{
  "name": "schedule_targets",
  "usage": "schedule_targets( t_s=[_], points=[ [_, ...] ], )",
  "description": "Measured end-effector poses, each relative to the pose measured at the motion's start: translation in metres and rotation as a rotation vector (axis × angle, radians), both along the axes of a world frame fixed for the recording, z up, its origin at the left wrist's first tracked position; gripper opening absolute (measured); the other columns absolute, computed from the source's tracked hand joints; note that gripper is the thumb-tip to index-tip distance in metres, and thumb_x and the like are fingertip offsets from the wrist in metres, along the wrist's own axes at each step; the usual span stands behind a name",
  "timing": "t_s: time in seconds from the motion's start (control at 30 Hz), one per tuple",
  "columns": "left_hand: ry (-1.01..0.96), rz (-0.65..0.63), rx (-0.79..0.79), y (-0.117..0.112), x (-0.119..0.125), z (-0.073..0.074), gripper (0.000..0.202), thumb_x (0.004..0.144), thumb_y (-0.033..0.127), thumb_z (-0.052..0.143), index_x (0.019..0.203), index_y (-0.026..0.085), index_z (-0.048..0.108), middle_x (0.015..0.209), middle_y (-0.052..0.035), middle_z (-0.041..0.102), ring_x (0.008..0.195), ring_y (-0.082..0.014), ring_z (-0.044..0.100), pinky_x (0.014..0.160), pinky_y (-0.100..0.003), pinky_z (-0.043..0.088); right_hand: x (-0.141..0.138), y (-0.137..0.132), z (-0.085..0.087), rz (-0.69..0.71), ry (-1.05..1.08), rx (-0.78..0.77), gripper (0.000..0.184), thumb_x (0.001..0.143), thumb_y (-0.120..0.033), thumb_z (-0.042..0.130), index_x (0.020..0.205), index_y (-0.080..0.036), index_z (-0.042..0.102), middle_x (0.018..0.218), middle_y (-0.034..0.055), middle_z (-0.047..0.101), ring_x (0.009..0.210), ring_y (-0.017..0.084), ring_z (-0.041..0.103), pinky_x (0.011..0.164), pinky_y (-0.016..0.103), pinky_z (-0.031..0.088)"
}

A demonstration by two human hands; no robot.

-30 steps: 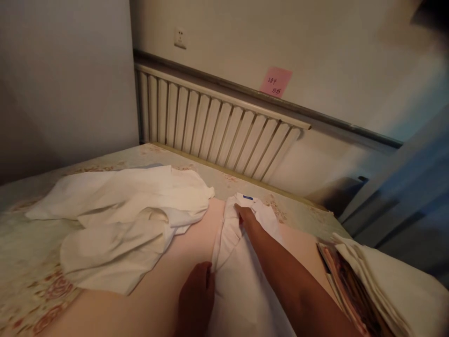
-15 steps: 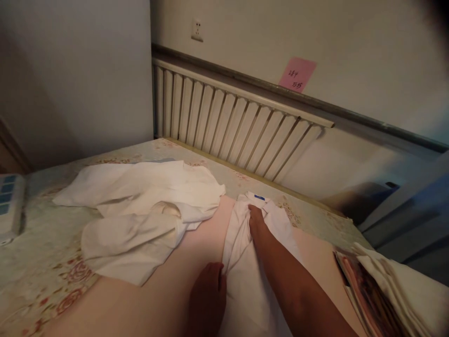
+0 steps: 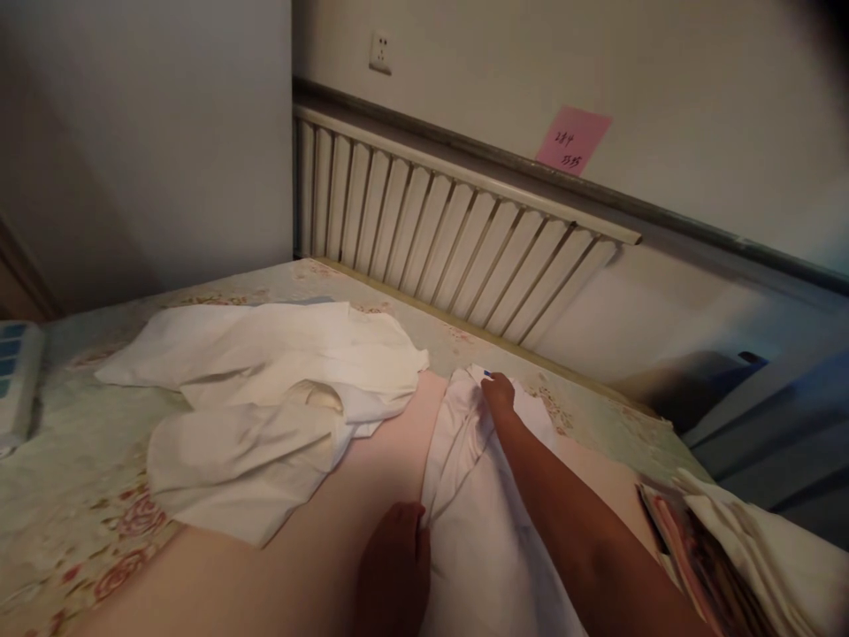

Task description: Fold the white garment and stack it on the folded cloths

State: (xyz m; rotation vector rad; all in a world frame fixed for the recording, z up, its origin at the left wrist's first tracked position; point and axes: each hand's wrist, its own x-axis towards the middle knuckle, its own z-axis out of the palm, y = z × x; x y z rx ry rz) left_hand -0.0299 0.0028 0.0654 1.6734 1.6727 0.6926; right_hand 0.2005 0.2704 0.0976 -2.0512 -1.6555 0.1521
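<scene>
A white shirt (image 3: pixel 468 540) lies lengthwise in front of me, its collar end away from me and a small blue label showing there. My left hand (image 3: pixel 394 562) is closed at the shirt's left edge, with the thumb and fingers pinching the cloth. Up at the collar, my right hand (image 3: pixel 499 395) has its fingers closed on the fabric beside the label, partly covering it. The right forearm crosses over the shirt's right side and hides some of it. Creases run through the cloth below the collar.
Another white garment (image 3: pixel 265 354) lies crumpled on the left, over a pink sheet (image 3: pixel 332 548) and a floral tablecloth (image 3: pixel 72 460). Folded fabrics (image 3: pixel 762 548) are stacked at right. A radiator (image 3: pixel 438 230) stands behind; a pale device (image 3: pixel 19 380) sits far left.
My right hand has shifted up and slightly right along the shirt, from below the label to the label itself. My left hand has stayed at the left edge.
</scene>
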Motion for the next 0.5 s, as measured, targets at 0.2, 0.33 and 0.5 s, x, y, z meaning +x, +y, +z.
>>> schedule_targets(
  t_s=[0.2, 0.33, 0.5],
  points=[
    [0.006, 0.002, 0.035, -0.002, 0.000, 0.005, 0.036, 0.092, 0.019, 0.032, 0.108, 0.018, 0.063, 0.109, -0.0099, 0.066, 0.104, -0.0202, 0.060, 0.095, -0.035, 0.044, -0.009, 0.028, -0.002, -0.015, -0.103, -0.112, 0.032, 0.093, -0.037, 0.059, 0.118, -0.017, 0.058, 0.119, 0.0076, 0.060, 0.102, 0.021, 0.061, 0.087, 0.042, 0.053],
    [0.014, 0.004, 0.073, -0.003, 0.001, -0.002, 0.034, 0.092, 0.018, 0.033, 0.105, 0.018, 0.065, 0.105, -0.0092, 0.067, 0.103, -0.0207, 0.061, 0.094, -0.036, 0.045, -0.014, 0.053, -0.006, 0.034, -0.130, -0.160, 0.033, 0.093, -0.037, 0.059, 0.120, -0.017, 0.058, 0.122, 0.0082, 0.059, 0.103, 0.021, 0.061, 0.088, 0.042, 0.053],
    [0.027, 0.017, 0.174, -0.003, 0.002, -0.018, 0.031, 0.092, 0.020, 0.036, 0.099, 0.022, 0.066, 0.098, -0.0071, 0.068, 0.095, -0.0190, 0.064, 0.086, -0.033, 0.049, -0.018, 0.075, -0.014, 0.077, -0.112, -0.186, 0.035, 0.093, -0.037, 0.060, 0.122, -0.017, 0.057, 0.122, 0.0089, 0.058, 0.103, 0.021, 0.061, 0.087, 0.042, 0.053]
  ],
)
